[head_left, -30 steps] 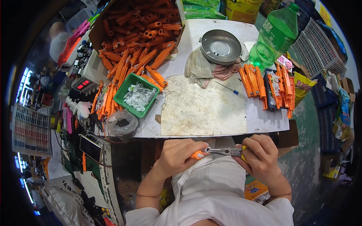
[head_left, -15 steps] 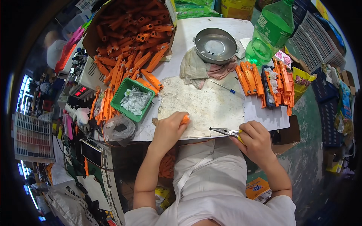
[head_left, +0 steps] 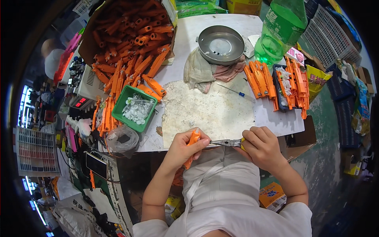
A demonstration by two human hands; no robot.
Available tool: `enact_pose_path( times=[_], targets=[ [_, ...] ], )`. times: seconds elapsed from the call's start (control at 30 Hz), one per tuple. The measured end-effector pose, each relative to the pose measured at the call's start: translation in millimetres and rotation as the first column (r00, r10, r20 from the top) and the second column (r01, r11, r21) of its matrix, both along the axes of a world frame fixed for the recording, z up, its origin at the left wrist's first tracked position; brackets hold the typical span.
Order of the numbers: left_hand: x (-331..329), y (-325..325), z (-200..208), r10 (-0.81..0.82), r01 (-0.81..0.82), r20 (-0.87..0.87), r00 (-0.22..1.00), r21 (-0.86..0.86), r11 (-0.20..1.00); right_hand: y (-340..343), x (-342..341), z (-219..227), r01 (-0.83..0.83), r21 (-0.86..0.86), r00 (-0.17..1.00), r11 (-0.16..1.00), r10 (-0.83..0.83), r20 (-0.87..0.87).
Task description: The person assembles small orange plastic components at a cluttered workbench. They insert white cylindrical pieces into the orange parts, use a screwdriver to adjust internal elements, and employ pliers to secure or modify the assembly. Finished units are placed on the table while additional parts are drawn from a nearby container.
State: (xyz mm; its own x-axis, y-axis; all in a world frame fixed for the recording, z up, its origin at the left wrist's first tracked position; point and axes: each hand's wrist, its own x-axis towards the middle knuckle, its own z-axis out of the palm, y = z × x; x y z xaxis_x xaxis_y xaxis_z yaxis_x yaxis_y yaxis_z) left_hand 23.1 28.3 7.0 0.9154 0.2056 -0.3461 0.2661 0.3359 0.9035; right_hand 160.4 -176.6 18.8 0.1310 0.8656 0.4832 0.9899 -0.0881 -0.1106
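Two hands work at the near edge of the tabletop [head_left: 276,122]. The left hand [head_left: 182,148] has its grip closed around an orange plastic part [head_left: 192,143], held upright just over the tabletop's front edge. The right hand [head_left: 261,147] has its grip closed on the handles of small pliers [head_left: 226,143], whose tips point left and reach the orange part. Both hands sit close together, above the lap.

Directly behind the hands lies a worn white mat [head_left: 209,110], mostly bare; this is the only open stretch of surface. Its left edge is just beside a green tray [head_left: 118,114] of small white pieces. A pile of orange parts [head_left: 130,43] fills the far left corner, spilling toward the tray. A crumpled cloth [head_left: 201,69] lies at the mat's far edge, touching a metal bowl [head_left: 221,44]. A thin screwdriver [head_left: 235,92] lies on the mat's far right corner. Rows of orange parts [head_left: 276,81] crowd the right side, near a green bottle [head_left: 281,29].
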Motion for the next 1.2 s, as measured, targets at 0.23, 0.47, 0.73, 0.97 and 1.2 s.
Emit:
enact_pose_path(
  times=[0.23, 0.47, 0.73, 0.97, 1.2],
  targets=[
    [-5, -3, -1, 0.053, -0.053, -0.031, 0.998, -0.02, 0.998, 3, -3, 0, 0.011, 0.005, 1.0, 1.0, -0.011, 0.001],
    [-8, -11, -9, 0.165, -0.166, -0.014, 0.986, -0.05, 0.985, 15, 11, -25, 0.174, -0.066, 0.97, 0.983, -0.183, -0.16],
    [-11, -27, -6, 0.239, -0.225, 0.072, 0.968, -0.167, 0.96, 30, -20, -15, 0.181, 0.121, 0.801, 0.976, -0.075, -0.594],
    [-15, -41, -5, 0.263, -0.237, 0.107, 0.959, -0.21, 0.949, 32, -40, -9, 0.167, 0.129, 0.49, 0.978, 0.031, -0.871],
    [-16, -46, -5, 0.218, -0.198, 0.163, 0.962, -0.129, 0.972, 28, -37, -11, 0.143, 0.138, 0.421, 0.98, 0.066, -0.905]
  ],
)
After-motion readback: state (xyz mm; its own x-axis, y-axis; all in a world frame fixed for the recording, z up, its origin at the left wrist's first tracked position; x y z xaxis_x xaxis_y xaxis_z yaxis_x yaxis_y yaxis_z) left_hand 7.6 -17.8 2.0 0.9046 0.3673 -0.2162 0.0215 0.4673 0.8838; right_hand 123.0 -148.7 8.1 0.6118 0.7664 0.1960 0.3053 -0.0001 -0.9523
